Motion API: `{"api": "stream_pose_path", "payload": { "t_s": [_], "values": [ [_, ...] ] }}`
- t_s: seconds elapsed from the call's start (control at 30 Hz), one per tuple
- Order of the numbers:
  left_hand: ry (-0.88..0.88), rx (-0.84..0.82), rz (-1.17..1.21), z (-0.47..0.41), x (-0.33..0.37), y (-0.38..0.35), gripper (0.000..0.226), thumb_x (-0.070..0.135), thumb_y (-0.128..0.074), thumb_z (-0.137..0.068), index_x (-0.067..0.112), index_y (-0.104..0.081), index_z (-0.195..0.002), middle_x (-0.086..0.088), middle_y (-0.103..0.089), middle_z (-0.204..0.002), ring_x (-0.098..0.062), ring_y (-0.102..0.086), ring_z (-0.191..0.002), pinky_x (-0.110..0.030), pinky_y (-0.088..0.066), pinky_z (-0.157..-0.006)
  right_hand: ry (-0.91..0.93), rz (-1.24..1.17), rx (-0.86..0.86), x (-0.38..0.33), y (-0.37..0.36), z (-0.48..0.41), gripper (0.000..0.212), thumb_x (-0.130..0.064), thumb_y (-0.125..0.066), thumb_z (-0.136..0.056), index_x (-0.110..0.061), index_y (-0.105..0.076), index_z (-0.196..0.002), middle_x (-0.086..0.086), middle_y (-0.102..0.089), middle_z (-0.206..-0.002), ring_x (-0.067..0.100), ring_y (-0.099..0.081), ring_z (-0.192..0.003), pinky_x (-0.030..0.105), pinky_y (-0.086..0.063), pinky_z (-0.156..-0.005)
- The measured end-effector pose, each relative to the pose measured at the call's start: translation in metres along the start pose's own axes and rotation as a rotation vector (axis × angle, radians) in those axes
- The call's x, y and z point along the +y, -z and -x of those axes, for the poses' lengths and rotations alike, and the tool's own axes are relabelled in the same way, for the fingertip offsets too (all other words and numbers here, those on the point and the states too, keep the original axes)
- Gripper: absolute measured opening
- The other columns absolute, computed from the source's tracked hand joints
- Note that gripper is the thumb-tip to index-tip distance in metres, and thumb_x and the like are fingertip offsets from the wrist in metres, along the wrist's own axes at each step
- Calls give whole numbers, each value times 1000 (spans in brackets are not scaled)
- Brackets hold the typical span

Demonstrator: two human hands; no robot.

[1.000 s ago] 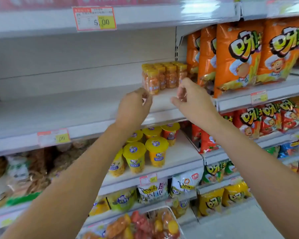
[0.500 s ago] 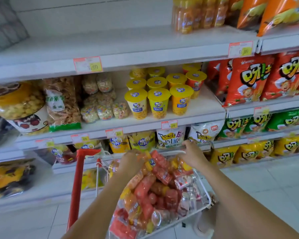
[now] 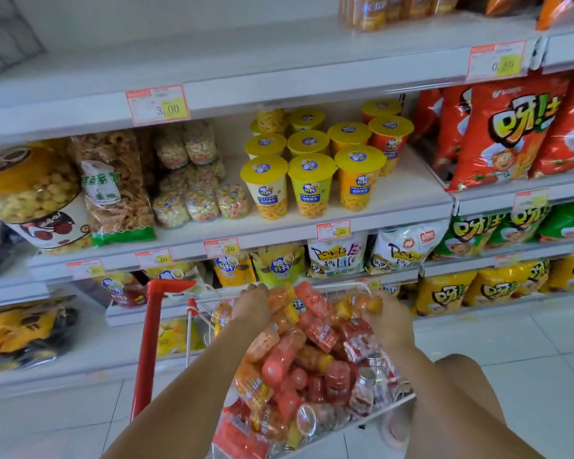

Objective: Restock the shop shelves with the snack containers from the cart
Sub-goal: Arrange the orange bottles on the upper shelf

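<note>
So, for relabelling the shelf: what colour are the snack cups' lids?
Yellow lids, clearest in the head view.

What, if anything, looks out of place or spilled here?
Nothing spilled or damaged. The containers lie jumbled in the cart, many on their sides; the shelf cups stand upright in rows.

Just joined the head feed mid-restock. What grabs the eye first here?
The cart at bottom centre, heaped with red and orange containers, the left hand on the pile and the right hand gripping an orange container. Above it, yellow-lidded cups crowd the middle shelf, with red bags to their right.
</note>
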State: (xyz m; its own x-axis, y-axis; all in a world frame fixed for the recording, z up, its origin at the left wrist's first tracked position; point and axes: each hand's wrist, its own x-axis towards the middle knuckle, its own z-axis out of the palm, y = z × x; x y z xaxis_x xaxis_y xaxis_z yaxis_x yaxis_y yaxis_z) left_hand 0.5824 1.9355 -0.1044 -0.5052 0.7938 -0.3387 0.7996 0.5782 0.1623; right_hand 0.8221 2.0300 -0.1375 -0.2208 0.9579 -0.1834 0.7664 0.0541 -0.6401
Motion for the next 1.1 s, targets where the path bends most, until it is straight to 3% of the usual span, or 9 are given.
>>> {"api": "stream_pose_path", "payload": {
  "t_s": [0.2,0.27,0.4,0.5,0.6,0.7,0.87,0.97,1.1],
  "values": [
    [-4,38,7,14,12,19,48,22,-54,-93,2,-40,-135,-13,-43,-133,-27,-43,-123,-33,-41,-100,39,-338,-6,-16,64,6,37,-30,-76,-79,-19,-55,-108,0,-61,-98,17,-58,-87,31,-47,-72],
    [-12,112,169,27,22,34,44,27,-52,-95,2,-44,-130,-14,-46,-126,-27,-48,-114,-34,-43,-93,88,-447,0,-30,97,11,34,-24,-76,-79,-23,-55,-104,-4,-61,-99,12,-58,-87,25,-45,-72],
    [-88,221,673,62,54,89,24,33,-57,-92,12,-50,-81,-2,-51,-70,-14,-49,-59,-28,-37,-54,171,-792,-11,-69,162,26,26,-9,-71,-82,-18,-60,-104,-1,-67,-102,14,-66,-95,28,-55,-82],
    [-223,223,896,89,84,146,30,34,-61,-89,5,-55,-89,-10,-60,-81,-20,-56,-75,-27,-39,-63,246,-1003,6,-101,211,30,26,-2,-65,-85,-11,-59,-109,4,-67,-104,18,-70,-92,30,-59,-77],
    [-357,312,948,103,107,200,20,26,-68,-84,13,-59,-97,-5,-65,-87,-14,-59,-78,-18,-40,-63,366,-987,46,-135,262,24,29,2,-64,-85,-16,-62,-109,3,-67,-105,16,-70,-90,23,-57,-70],
    [-473,441,932,104,137,248,42,21,-76,-76,22,-48,-107,9,-62,-93,-1,-59,-77,-6,-42,-56,470,-936,143,-169,311,7,33,7,-63,-84,-16,-62,-108,4,-65,-102,15,-67,-86,26,-59,-67],
    [-529,599,860,66,185,309,44,22,-75,-76,21,-42,-105,8,-55,-84,-4,-54,-69,-14,-41,-54,595,-748,271,-217,372,-34,36,4,-65,-83,-18,-61,-111,0,-65,-103,16,-64,-91,34,-60,-76],
    [-517,569,839,34,207,336,39,42,-66,-83,13,-50,-103,4,-58,-79,-15,-55,-69,-26,-40,-58,640,-541,304,-237,388,-66,37,-2,-68,-81,-22,-62,-112,-7,-65,-106,17,-65,-97,40,-57,-83],
    [-495,484,813,-9,234,355,30,29,-56,-91,0,-52,-100,-20,-60,-87,-35,-58,-80,-26,-37,-59,620,-264,266,-254,391,-111,39,-6,-70,-79,-21,-62,-114,2,-62,-117,17,-61,-97,40,-55,-86]
  ]
}}
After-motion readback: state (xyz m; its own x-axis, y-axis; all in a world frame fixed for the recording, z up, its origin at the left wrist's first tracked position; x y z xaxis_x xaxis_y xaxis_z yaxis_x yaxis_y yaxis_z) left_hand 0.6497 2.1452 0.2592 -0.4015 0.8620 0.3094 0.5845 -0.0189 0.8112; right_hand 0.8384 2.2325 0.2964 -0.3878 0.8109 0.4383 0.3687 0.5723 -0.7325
